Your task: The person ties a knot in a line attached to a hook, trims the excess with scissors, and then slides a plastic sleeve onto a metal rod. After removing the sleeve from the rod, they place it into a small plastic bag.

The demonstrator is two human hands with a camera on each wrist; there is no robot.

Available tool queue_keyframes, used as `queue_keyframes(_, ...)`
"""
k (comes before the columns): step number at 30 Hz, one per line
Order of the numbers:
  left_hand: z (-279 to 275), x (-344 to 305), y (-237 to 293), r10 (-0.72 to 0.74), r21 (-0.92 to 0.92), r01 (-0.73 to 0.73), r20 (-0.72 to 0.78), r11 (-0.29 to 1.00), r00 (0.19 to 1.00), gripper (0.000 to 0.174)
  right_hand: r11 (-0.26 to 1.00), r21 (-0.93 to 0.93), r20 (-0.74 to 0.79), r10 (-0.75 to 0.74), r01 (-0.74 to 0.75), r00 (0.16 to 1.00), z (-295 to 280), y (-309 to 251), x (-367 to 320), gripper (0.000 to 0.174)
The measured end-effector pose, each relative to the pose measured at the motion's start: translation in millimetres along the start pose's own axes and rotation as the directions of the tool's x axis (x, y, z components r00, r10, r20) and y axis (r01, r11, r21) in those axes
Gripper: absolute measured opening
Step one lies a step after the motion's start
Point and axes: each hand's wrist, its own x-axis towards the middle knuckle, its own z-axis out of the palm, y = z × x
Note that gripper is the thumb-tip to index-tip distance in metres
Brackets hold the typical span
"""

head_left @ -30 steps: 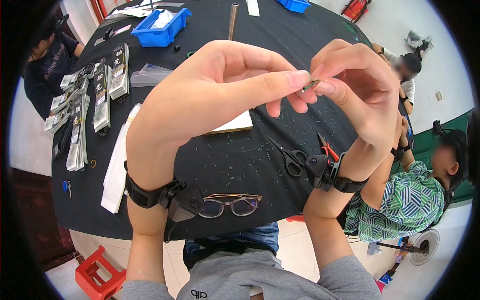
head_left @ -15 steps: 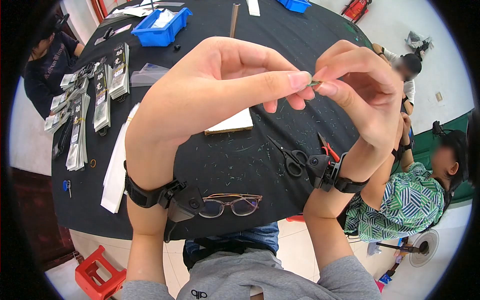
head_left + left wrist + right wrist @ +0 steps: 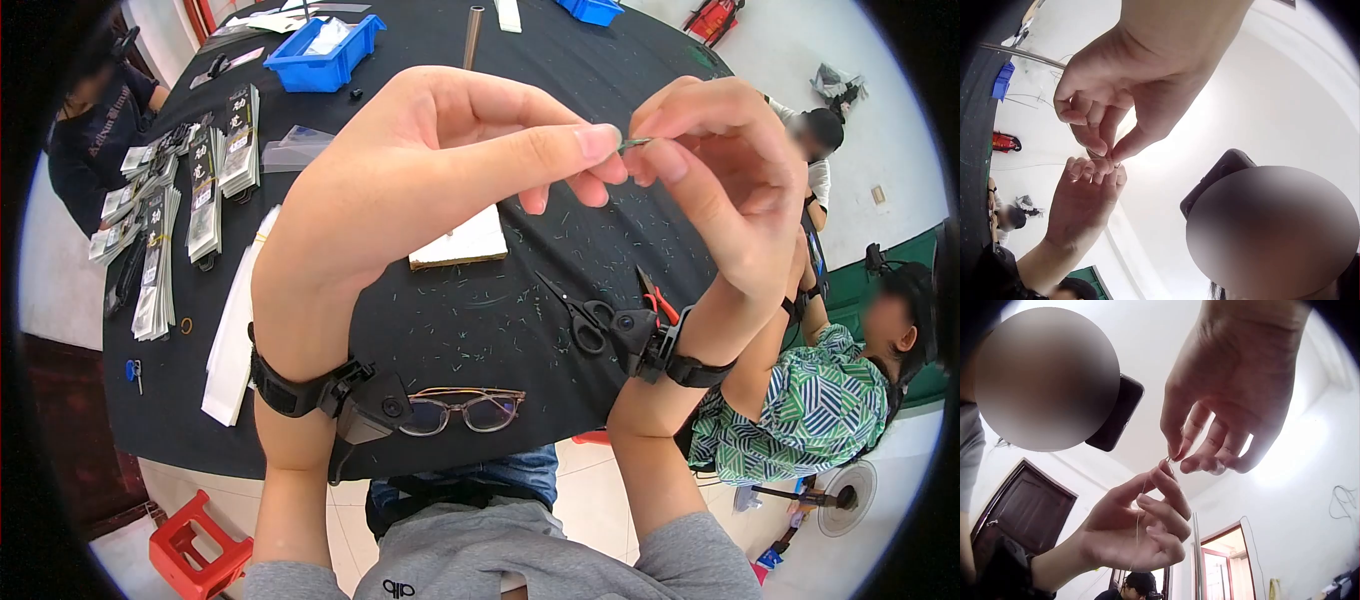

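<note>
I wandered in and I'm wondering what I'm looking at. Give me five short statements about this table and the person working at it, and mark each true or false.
1. The left hand and right hand both pinch a thin green piece. True.
2. The scissors are in the right hand. False: they lie on the black tablecloth.
3. The eyeglasses lie on the tablecloth. True.
4. The blue bin on the person's left is empty. False: it has white contents.
5. The red stool is on the person's right. False: it is on the left.
</note>
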Motion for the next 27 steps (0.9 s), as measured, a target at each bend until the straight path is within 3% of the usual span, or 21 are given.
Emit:
queue_keyframes(4,-3,0,-2,0.002,0.049,-0.001,-0.013,0.999,1.0,0.028,0.997,-0.04,0.031,-0.058,0.059,0.998,-9,4,0,0.014)
queue_keyframes(9,-3,0,-1,-0.001,0.061,0.002,-0.015,0.998,1.0,0.028,0.982,-0.096,0.181,-0.146,0.165,0.973,-13,3,3,0.016)
queue_keyframes(15,-1,0,-3,0.0,0.014,0.0,-0.005,1.0,1.0,0.028,0.991,-0.027,0.161,-0.126,0.132,0.979,-9,4,2,0.02)
queue_keyframes(27,-2,0,-4,-0.002,0.109,-0.001,0.03,0.994,1.0,0.026,0.994,-0.028,0.139,-0.103,0.108,0.985,-7,2,1,0.018)
